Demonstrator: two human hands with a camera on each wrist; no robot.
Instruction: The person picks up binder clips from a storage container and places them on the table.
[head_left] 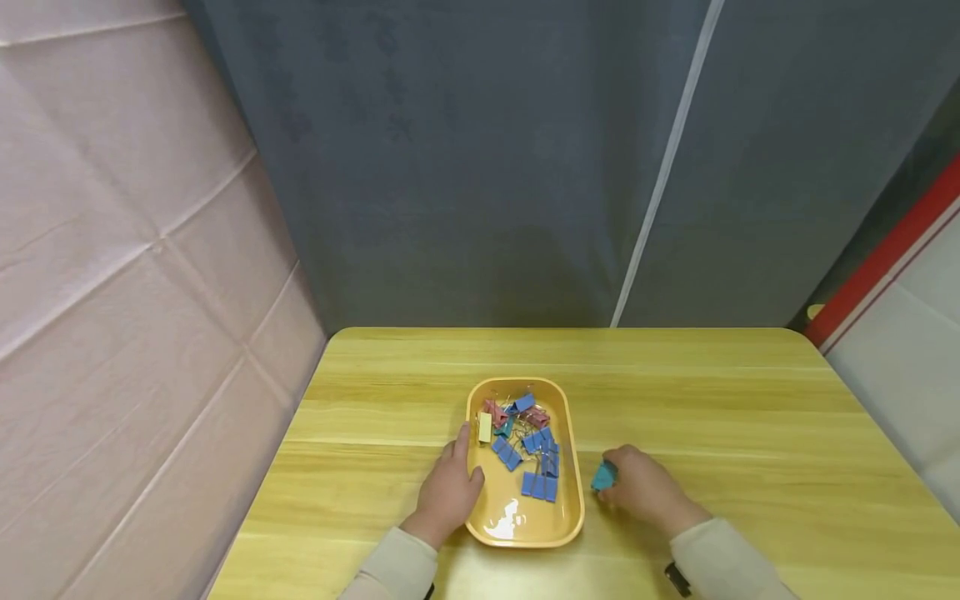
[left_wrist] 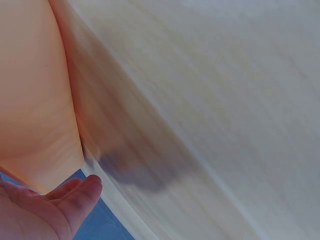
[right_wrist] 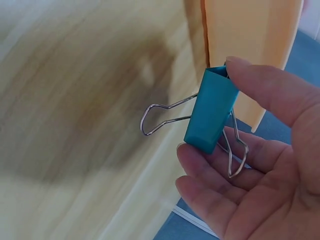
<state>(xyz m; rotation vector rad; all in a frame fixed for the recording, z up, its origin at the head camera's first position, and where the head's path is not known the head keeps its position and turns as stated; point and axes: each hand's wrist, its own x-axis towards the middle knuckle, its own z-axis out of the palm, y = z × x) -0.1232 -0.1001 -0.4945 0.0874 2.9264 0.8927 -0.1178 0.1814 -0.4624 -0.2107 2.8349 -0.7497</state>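
A teal binder clip (right_wrist: pixel 212 107) is pinched in my right hand (head_left: pixel 643 487), thumb at one end and fingers at the other, with its two wire handles spread apart. That hand is just right of an orange tray (head_left: pixel 579 500). My left hand (head_left: pixel 448 493) rests along the tray's left wall, its fingertips at the rim and its thumb over the edge. Inside the tray lie several blue binder clips (head_left: pixel 540 486), some pink clips (head_left: pixel 537 417), a pale yellow clip (head_left: pixel 485 427) and a teal clip (head_left: pixel 505 427), mostly toward the far end.
The tray stands on a wood-grain table (head_left: pixel 712 400) with rounded far corners. Behind it hangs a dark grey curtain (head_left: pixel 465 167) with a white strip. A pale creased cloth (head_left: pixel 135 292) hangs at the left, and a white panel with a red band (head_left: pixel 885 250) stands at the right.
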